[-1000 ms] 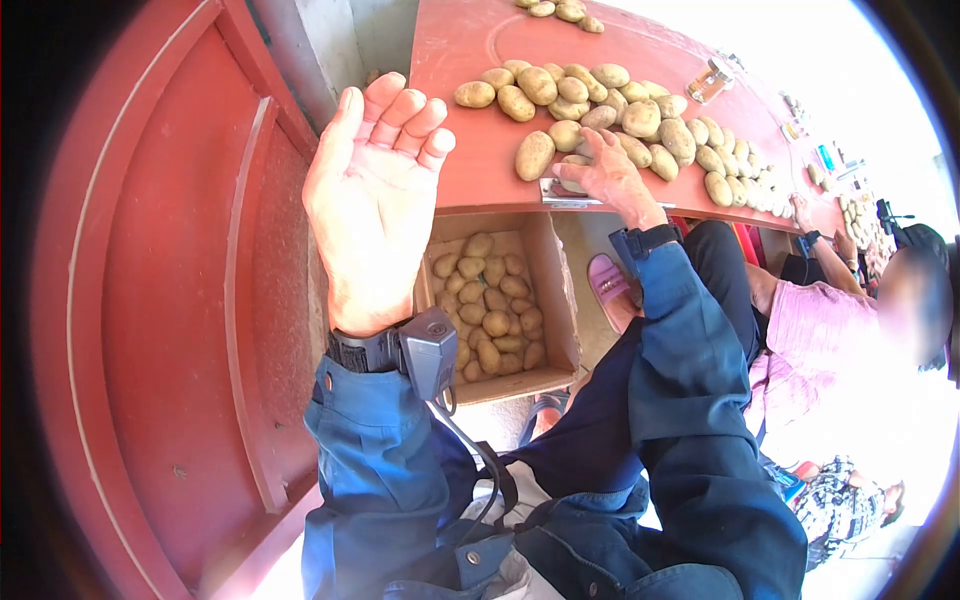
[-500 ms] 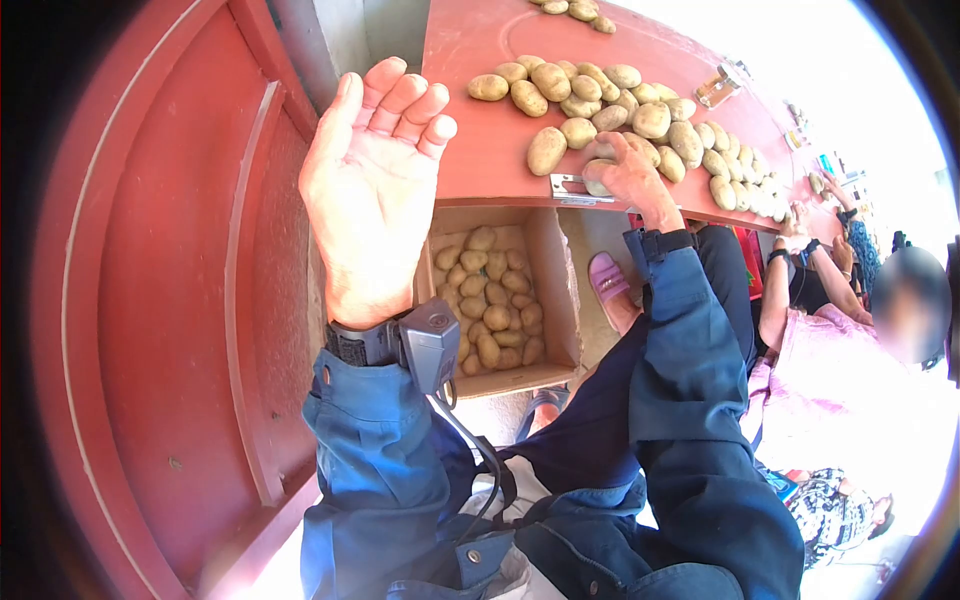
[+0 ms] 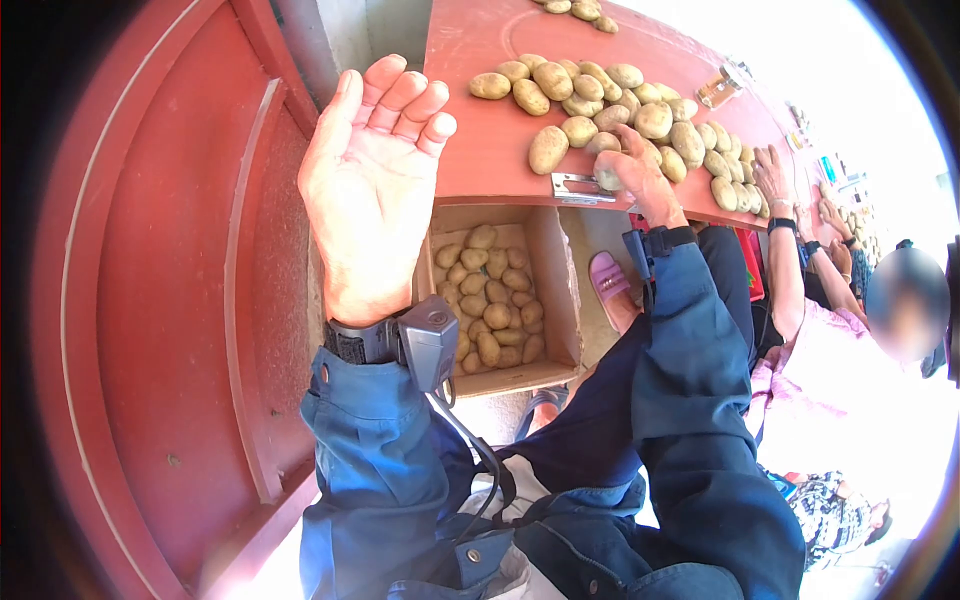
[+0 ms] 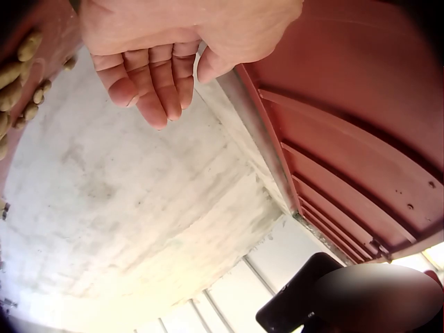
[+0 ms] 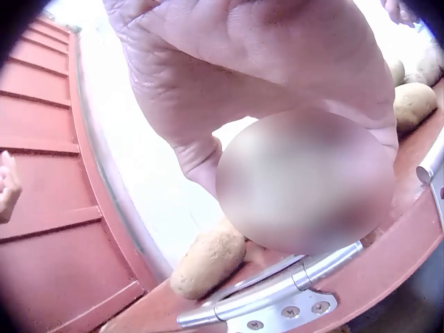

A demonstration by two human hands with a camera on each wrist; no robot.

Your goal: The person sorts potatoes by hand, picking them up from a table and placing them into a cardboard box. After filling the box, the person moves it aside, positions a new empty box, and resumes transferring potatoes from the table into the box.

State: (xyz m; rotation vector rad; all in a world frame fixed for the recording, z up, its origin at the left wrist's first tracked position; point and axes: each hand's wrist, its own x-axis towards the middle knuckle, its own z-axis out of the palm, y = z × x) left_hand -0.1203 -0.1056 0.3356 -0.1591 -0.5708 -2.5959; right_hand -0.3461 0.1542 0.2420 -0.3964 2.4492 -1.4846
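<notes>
Nearest the head camera, where a blue long sleeve [image 3: 375, 430] ends in a black wrist strap, the bare left hand [image 3: 372, 205] is raised palm up beside a red panelled door [image 3: 175, 300], its fingers loosely bent and holding nothing. Farther on, the right hand [image 3: 648, 185] grips a pale, smooth-skinned potato [image 3: 606, 179] in a fairly narrow hold, thumb against fingers, at the near edge of the red table [image 3: 480, 165] — just by a silvery metal hinge [image 3: 583, 187]. Blur in the right wrist view hides the contact, and which way that potato's long axis runs I can't tell. It should handle as firm, fairly light and not very slippery, with a bruise the main worry; round the middle is the place to take hold. Below sits an open brown cardboard box [image 3: 567, 300] of potatoes. Left of the right hand, a plump oval potato [image 3: 548, 150] lies lengthwise away from the edge, far end tipped rightward — beyond it spreads the long yellow-brown heap [image 3: 653, 120].
</notes>
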